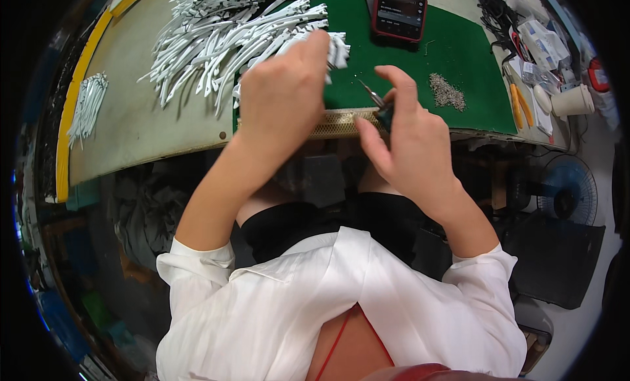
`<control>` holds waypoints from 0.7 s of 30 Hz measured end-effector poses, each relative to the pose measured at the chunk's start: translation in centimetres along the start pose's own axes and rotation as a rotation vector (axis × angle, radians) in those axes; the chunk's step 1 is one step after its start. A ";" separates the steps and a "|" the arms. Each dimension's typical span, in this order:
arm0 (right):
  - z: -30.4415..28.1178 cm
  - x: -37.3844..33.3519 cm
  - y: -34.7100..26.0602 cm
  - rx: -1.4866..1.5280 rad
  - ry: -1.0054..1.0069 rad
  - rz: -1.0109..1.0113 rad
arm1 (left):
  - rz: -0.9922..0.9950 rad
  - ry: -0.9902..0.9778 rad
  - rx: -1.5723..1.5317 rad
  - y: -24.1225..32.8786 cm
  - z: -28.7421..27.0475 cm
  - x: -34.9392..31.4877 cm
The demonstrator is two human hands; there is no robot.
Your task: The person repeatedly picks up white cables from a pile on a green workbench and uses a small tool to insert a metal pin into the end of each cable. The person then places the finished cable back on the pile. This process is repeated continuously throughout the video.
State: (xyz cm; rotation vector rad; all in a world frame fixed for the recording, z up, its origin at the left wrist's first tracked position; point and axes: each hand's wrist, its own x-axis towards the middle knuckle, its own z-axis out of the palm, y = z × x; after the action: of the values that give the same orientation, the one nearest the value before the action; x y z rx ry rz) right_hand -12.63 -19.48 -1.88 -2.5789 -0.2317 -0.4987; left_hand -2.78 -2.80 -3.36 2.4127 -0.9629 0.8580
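My left hand (282, 92) is closed in a pinch at the right end of a big heap of thin white plastic strips with black marks (243, 43). Its fingertips face away from me, so whatever they grip is hidden. My right hand (417, 135) is wrapped round a small screwdriver (386, 115) with a dark green handle. The metal tip points up and to the left, toward my left hand, with a gap between. Below both hands, a gold perforated strip (341, 124) runs along the table's front edge. Small metal screws or similar bits lie in a pile (447, 92) right of my right hand.
A green mat (476, 66) covers part of the table. A phone (399, 14) with a red case stands at the back. Orange-handled pliers (520, 107), a pale cup (572, 101) and cables (497, 17) crowd the right side. A smaller bunch of white strips (87, 109) lies far left.
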 end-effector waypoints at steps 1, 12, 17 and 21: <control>-0.5 -0.1 0.4 0.003 -0.032 0.030 | -0.012 0.030 0.054 -1.1 0.2 0.4; -6.5 -1.3 7.4 0.057 -0.129 0.276 | -0.153 -0.303 0.193 -6.2 1.3 2.8; -7.7 -0.3 8.7 -0.136 -0.332 0.211 | -0.250 -0.248 0.036 -6.3 0.5 3.0; -7.0 0.2 9.1 -0.184 -0.348 0.172 | -0.340 -0.198 -0.237 -6.8 -0.2 3.4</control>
State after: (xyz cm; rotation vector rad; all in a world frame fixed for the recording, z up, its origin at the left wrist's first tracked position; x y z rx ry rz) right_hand -12.33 -30.81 -0.15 -2.8219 -0.0827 -0.0059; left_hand 3.92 0.36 -1.85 2.3854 -0.6475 0.3690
